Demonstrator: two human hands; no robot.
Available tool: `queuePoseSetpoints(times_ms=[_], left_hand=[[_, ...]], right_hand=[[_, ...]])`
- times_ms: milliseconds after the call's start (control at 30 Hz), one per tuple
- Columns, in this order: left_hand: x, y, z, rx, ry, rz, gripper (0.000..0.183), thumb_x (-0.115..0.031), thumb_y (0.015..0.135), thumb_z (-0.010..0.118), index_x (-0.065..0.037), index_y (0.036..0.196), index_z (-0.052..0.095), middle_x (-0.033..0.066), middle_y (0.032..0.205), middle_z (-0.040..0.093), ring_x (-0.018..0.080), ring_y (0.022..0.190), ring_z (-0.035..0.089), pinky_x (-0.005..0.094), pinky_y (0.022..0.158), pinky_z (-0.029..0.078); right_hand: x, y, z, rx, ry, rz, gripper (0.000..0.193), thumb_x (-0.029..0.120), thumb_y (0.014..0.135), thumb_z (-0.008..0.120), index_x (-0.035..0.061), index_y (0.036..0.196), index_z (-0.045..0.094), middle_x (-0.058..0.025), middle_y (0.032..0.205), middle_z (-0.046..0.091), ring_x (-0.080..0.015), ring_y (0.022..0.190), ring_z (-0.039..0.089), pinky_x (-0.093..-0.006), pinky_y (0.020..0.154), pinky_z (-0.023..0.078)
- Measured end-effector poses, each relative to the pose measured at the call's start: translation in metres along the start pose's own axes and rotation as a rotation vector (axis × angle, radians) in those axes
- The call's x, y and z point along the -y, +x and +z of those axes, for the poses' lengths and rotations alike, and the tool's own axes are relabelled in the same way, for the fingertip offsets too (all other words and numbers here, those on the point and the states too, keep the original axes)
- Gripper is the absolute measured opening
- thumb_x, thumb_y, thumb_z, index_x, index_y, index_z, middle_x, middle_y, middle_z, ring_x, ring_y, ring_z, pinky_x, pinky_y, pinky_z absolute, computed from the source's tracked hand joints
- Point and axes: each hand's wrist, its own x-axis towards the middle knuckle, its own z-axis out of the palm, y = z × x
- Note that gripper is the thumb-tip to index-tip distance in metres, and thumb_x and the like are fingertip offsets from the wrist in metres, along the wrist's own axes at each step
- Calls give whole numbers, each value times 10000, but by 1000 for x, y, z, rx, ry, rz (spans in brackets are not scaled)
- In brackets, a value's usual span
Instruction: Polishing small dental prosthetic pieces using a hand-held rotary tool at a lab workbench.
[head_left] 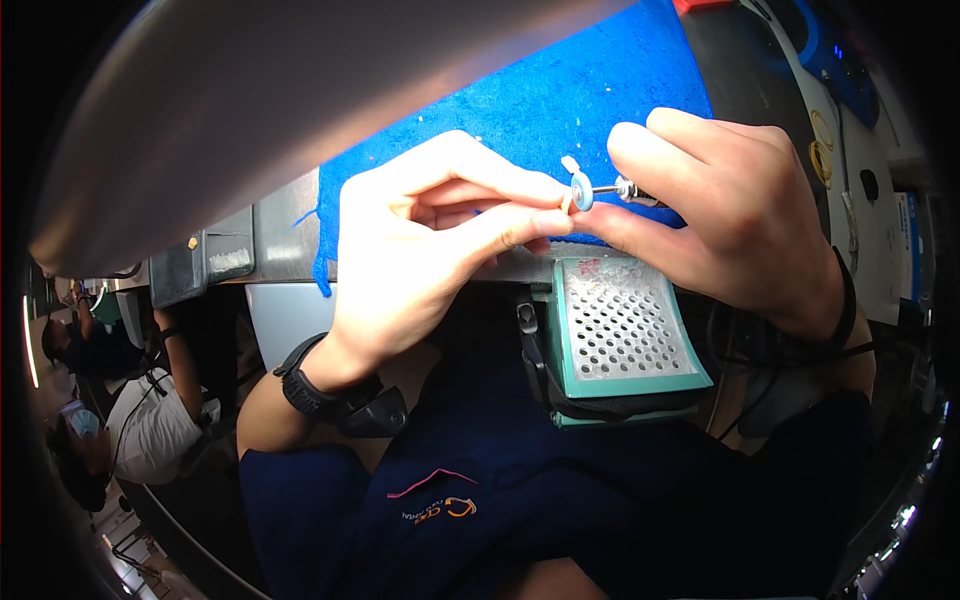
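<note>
Blue fuzzy cloth [480, 125] covers the tabletop [288, 228]. Your left hand [395, 240] pinches a small cream piece [567, 204] in closed fingertips, likely for steadiness, beside a pale-blue disc [583, 191]; contact unclear. Your right hand [735, 190] curls around the metal-shafted tool [627, 190]. Nearer you: teal box [640, 387], perforated metal plate [628, 325].

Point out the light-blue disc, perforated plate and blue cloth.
Light-blue disc [582, 191], head view: its flat face.
Perforated plate [631, 326], head view: its holed middle.
Blue cloth [558, 108], head view: bare fabric.
</note>
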Motion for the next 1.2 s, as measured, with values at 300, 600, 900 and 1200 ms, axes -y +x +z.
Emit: queuePoseSetpoints(times_ms=[300, 600, 900, 1200], left_hand=[[4, 1, 2, -12, -39, 19, 122, 61, 894, 737, 38, 1013, 718, 129, 973, 766, 155, 830, 727, 258, 758, 592], [0, 0, 0, -5, -1, -23, 125, 60, 903, 722, 25, 1022, 730, 117, 973, 766, 145, 822, 720, 239, 721, 581], [2, 0, 0, 10, 7, 12, 119, 56, 908, 716, 22, 1020, 738, 111, 984, 765, 136, 803, 710, 232, 700, 572], [0, 0, 1, 19, -15, 17, 115, 50, 911, 716, 19, 1017, 744, 105, 987, 768, 127, 798, 705, 224, 692, 565]], right_hand=[[1, 1, 2, -31, 10, 7, 318, 187, 743, 862, 30, 851, 607, -63, 686, 515, -232, 552, 547, -357, 486, 419], [1, 0, 1, -4, -11, 16, 283, 162, 748, 848, 40, 852, 615, -62, 689, 504, -227, 553, 547, -356, 482, 416], [2, -2, 0, 17, -33, 5, 284, 166, 740, 853, 42, 860, 628, -62, 690, 510, -230, 554, 550, -359, 487, 420], [3, -1, -2, 16, -32, -8, 298, 181, 739, 860, 38, 860, 628, -59, 681, 498, -226, 546, 541, -356, 480, 407]])
